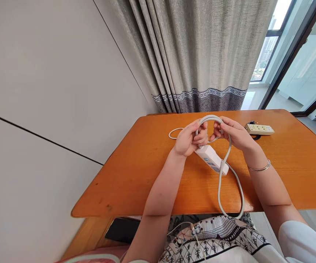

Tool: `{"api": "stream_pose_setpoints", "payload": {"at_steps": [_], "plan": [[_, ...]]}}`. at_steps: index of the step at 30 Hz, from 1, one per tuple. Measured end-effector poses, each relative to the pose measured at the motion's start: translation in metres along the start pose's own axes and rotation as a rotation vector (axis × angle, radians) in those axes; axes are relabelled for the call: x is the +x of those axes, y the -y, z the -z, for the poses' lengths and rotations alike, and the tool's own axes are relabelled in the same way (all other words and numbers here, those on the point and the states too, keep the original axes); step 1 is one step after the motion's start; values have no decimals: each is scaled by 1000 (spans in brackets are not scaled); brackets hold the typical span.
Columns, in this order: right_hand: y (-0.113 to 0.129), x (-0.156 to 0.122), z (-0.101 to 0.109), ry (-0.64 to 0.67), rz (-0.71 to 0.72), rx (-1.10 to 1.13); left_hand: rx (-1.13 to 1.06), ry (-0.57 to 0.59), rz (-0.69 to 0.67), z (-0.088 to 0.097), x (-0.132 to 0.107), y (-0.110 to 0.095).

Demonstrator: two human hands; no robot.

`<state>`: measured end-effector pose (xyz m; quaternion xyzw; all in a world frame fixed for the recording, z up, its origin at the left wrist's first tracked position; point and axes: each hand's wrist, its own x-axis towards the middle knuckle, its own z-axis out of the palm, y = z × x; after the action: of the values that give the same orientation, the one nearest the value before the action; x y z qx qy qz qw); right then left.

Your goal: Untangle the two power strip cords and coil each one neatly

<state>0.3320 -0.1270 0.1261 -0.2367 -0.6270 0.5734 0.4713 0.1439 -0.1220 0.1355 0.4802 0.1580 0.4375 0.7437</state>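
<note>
A white power cord [212, 117] arches in loops between my two hands above the table. My left hand [191, 137] is closed around the cord, right by one end of a white power strip [212, 159]. My right hand [231, 132] pinches the cord on the other side of the arch. The strip slants down to the right below my hands, its sockets facing up. From my right hand a long loop of cord hangs across the strip and over the table's front edge. Another thin bend of cord lies beyond my left hand.
The orange-brown wooden table [136, 171] has rounded corners. A second, cream power strip [259, 129] with a black cord sits at the back right. A grey curtain [201, 54] hangs behind the table, and a dark flat object [123, 230] lies below its front edge.
</note>
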Motion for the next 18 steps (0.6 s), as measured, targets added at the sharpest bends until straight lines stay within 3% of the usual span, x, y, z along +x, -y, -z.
{"api": "stream_pose_setpoints", "payload": {"at_steps": [7, 18], "plan": [[-10, 5, -9, -141, 132, -122, -72, 21, 51, -12, 2, 6], [-11, 5, -18, -169, 208, -153, -107, -124, 99, -20, -1, 3]]}}
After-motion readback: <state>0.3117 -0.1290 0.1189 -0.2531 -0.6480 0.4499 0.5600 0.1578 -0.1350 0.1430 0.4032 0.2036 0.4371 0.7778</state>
